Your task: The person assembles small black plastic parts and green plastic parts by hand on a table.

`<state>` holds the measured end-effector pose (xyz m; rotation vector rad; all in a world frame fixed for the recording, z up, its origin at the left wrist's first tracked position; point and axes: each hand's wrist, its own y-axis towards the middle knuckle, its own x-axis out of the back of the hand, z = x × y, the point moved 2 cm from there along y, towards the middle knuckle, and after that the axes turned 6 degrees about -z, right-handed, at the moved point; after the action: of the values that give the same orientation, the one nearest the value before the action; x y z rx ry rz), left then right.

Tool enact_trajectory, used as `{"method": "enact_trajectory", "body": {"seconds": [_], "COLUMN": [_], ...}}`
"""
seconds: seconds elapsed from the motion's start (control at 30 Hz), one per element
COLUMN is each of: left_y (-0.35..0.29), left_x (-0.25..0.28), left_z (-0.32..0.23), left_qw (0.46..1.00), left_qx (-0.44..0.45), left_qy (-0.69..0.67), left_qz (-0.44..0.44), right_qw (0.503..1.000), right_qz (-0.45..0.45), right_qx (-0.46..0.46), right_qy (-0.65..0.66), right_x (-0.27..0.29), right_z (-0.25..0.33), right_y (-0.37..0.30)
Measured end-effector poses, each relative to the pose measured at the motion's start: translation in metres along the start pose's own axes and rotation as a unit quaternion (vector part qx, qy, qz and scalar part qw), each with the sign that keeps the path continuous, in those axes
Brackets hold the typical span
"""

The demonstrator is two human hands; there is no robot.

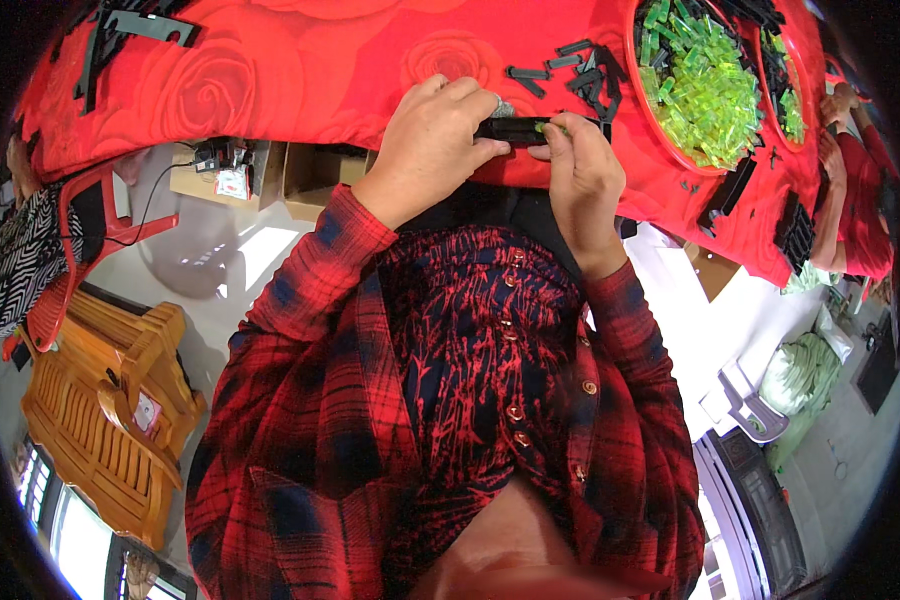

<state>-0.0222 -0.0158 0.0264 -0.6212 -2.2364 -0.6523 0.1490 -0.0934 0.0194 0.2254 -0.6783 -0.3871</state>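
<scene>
My left hand (432, 145) is closed around one end of a black strip-like plastic piece (515, 131), held level near the table's front edge. My right hand (582, 178) pinches a small yellow-green piece (544, 127) against the strip's right part. Its fingertips partly hide the green piece. A bit of silvery material (504, 107) shows beside my left fingers; I cannot make out what it is. Just beyond my right hand lies a loose heap of short black pieces (592, 82) on the red rose-patterned tablecloth (310, 70).
A red basin (662, 142) of translucent green pieces (705, 100) stands to the right, with a second red basin (800, 75) beyond. Black strips (795, 232) lie near the right edge, where another person's arm (832, 190) reaches in. More black parts (150, 27) lie far left.
</scene>
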Motion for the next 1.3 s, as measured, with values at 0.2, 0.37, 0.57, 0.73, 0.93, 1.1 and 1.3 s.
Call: {"method": "enact_trajectory", "body": {"seconds": [0.2,0.37,0.57,0.73,0.93,1.1,1.3], "left_y": [0.001,0.005,0.005,0.005,0.005,0.006,-0.002], "left_x": [0.003,0.004,0.004,0.004,0.002,0.001,0.006], "left_z": [0.003,0.007,0.009,0.009,0.01,0.004,-0.005], "left_qw": [1.0,0.998,0.997,0.997,0.997,0.999,1.0], "left_qx": [-0.01,0.02,0.022,0.022,0.018,0.012,-0.011], "left_qy": [-0.011,-0.061,-0.071,-0.068,-0.066,-0.038,0.022], "left_qz": [-0.01,0.029,0.028,0.031,0.024,0.032,0.011], "right_qw": [1.0,0.998,0.999,0.999,0.998,0.998,0.993], "right_qz": [-0.002,-0.028,-0.018,-0.025,-0.045,-0.041,-0.084], "right_qx": [0.002,-0.047,-0.048,-0.023,0.011,-0.043,-0.065], "right_qy": [0.019,0.039,0.015,0.007,-0.042,-0.026,0.043], "right_x": [0.002,0.001,-0.002,-0.005,-0.009,-0.007,0.022], "right_z": [-0.001,0.0,0.0,-0.002,-0.003,0.007,0.014], "right_y": [-0.001,-0.004,0.0,0.001,0.002,0.001,0.011]}}
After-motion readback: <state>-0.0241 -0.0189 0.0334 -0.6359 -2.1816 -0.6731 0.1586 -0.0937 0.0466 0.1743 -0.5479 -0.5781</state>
